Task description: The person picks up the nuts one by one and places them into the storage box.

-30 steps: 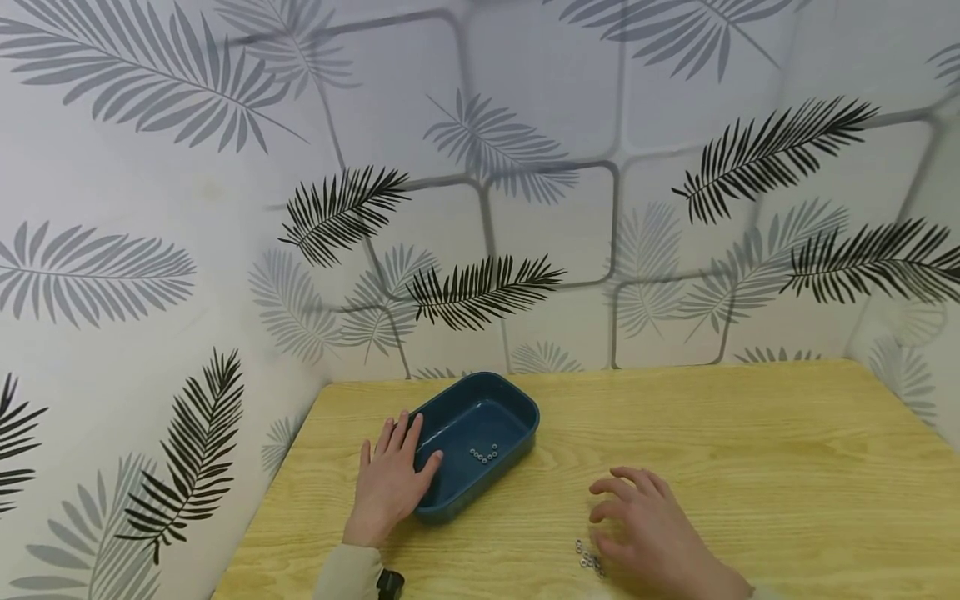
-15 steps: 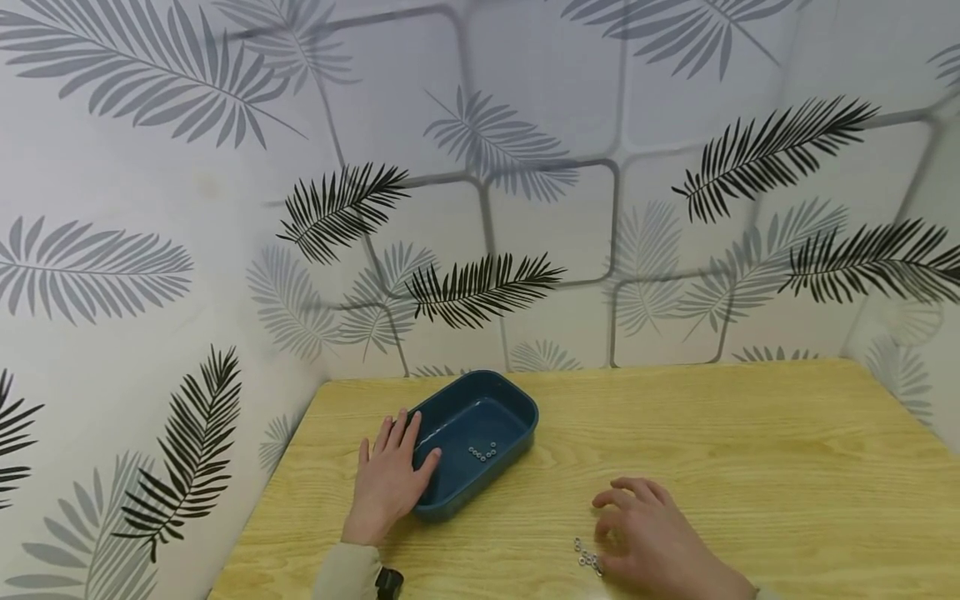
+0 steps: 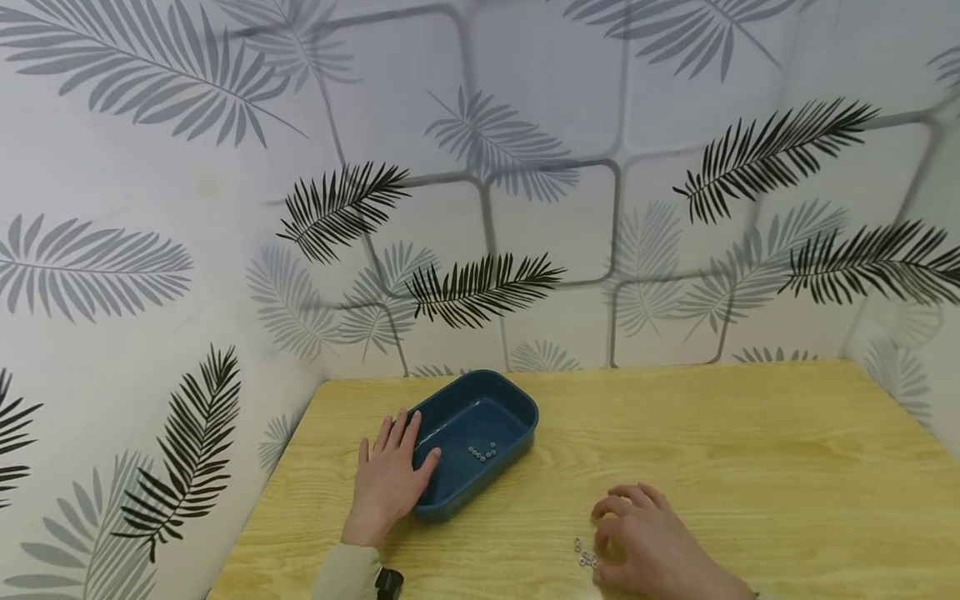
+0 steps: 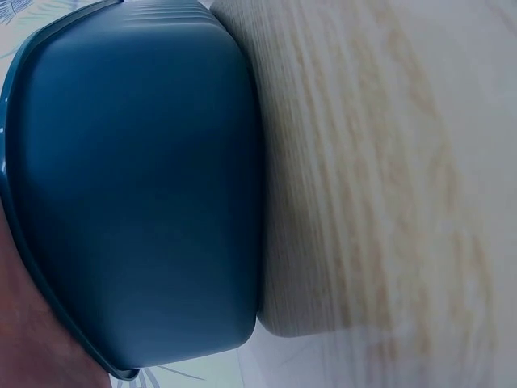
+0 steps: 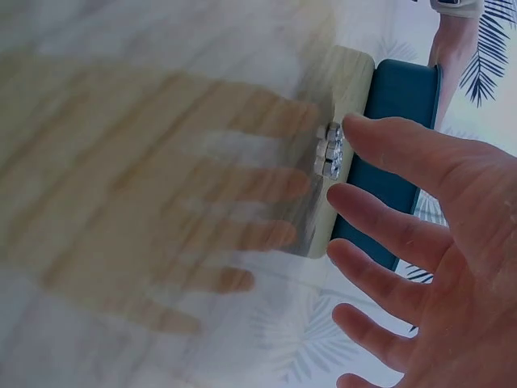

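A deep blue rectangular tray (image 3: 517, 446) lies on the table at a slant, left of centre in the head view. Inside it several small metal nuts (image 3: 483, 457) form a curved line. My left hand (image 3: 390, 479) rests on the tray's left rim, fingers extended and thumb over the inner side. More small metal nuts (image 3: 582, 552) sit in a loose cluster on the wood, also seen in the right wrist view as a shiny group of nuts (image 5: 329, 152). My right hand (image 3: 656, 537) hovers low beside them, fingers spread and loosely bent, thumb tip right at the cluster.
The wooden table (image 3: 712, 433) reaches back to a wall (image 3: 555, 317) with a leaf pattern. A dark band (image 3: 389, 583) shows at the left wrist below the sleeve (image 3: 348, 573). In the left wrist view the tray's outer wall (image 4: 145, 186) fills the left half.
My right hand has lowered slightly toward the near edge, and its thumb has come up to the nut cluster. My left hand and the tray stay in place.
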The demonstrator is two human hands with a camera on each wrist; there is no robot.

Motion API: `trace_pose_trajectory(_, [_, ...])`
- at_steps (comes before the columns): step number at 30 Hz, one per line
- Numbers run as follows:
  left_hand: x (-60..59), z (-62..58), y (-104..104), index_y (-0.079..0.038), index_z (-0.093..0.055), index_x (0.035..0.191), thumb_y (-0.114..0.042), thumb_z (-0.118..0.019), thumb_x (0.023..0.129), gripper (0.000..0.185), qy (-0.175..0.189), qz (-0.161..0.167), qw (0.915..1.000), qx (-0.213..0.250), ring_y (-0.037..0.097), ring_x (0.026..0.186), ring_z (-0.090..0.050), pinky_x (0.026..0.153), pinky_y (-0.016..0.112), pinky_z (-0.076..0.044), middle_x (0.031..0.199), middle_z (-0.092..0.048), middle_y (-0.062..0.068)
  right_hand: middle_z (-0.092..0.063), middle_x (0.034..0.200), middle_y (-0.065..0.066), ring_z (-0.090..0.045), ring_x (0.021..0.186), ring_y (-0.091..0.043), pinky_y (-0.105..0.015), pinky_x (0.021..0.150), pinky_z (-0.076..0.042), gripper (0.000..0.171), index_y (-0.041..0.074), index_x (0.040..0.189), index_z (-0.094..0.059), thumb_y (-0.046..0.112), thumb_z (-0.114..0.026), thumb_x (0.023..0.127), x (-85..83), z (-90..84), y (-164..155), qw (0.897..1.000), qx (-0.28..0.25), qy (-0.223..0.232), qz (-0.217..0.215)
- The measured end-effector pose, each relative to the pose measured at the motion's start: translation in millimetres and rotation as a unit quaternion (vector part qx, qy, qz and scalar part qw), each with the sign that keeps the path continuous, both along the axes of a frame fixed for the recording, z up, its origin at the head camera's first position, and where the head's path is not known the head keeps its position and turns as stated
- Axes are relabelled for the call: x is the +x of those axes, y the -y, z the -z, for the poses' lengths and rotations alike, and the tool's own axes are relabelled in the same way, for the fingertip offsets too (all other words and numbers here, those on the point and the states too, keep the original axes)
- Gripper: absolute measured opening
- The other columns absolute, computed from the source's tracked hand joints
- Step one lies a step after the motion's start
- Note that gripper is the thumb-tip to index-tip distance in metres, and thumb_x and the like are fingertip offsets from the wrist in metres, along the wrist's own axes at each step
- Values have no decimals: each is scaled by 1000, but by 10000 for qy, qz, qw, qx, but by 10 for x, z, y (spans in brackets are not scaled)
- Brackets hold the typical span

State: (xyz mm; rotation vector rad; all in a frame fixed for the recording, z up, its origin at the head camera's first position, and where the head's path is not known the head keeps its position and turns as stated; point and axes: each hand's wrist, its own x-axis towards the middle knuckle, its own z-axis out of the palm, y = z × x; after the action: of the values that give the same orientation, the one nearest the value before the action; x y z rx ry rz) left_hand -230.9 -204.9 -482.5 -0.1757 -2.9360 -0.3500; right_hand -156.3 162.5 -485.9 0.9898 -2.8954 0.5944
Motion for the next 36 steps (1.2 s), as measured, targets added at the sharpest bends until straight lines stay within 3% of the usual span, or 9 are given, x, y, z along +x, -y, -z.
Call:
trace_pose_trajectory(10, [2, -5, 12, -16, -29, 157, -53, -47, 100, 71, 22, -24, 10000, 47, 34, 148, -16, 112, 66, -12, 161, -22, 11, -62, 106, 8, -50, 111, -26, -61, 99, -33, 14, 34, 71, -68, 30, -80, 75, 19, 47, 43, 10000, -26, -74, -1])
trace_pose_trajectory(16, [27, -16, -2, -15, -31, 156, -52, -48, 100, 70, -14, -22, 10000, 56, 34, 147, -18, 112, 66, -14, 161, -24, 12, -64, 105, 8, -52, 109, -27, -62, 98, -34, 16, 33, 68, -69, 22, -78, 74, 23, 44, 96, 9992, -77, -396, -36])
trace_pose_trajectory(25, [53, -54, -20, -14, -31, 156, -50, -49, 100, 69, -43, 29, 10000, 85, 35, 147, -17, 112, 65, -14, 161, -23, 12, -65, 104, 6, -55, 106, -28, -60, 95, -38, 19, 31, 66, -68, 23, -82, 77, 21, 32, 100, 9967, 73, -796, -117])
trace_pose_trajectory(32, [45, -60, -24, -14, -30, 156, -49, -49, 100, 69, -35, 29, 10000, 51, 34, 148, -16, 113, 65, -13, 161, -23, 12, -66, 105, 6, -54, 107, -26, -59, 97, -37, 14, 30, 71, -70, 26, -81, 78, 11, 47, 111, 9978, -16, -659, -92])
trace_pose_trajectory(36, [54, -56, -29, -13, -31, 156, -49, -50, 100, 69, -50, 40, 9999, 97, 35, 148, -17, 112, 65, -13, 161, -22, 12, -66, 104, 6, -55, 106, -26, -58, 95, -38, 16, 31, 69, -69, 23, -81, 76, 12, 66, 115, 9964, -59, -846, -92])
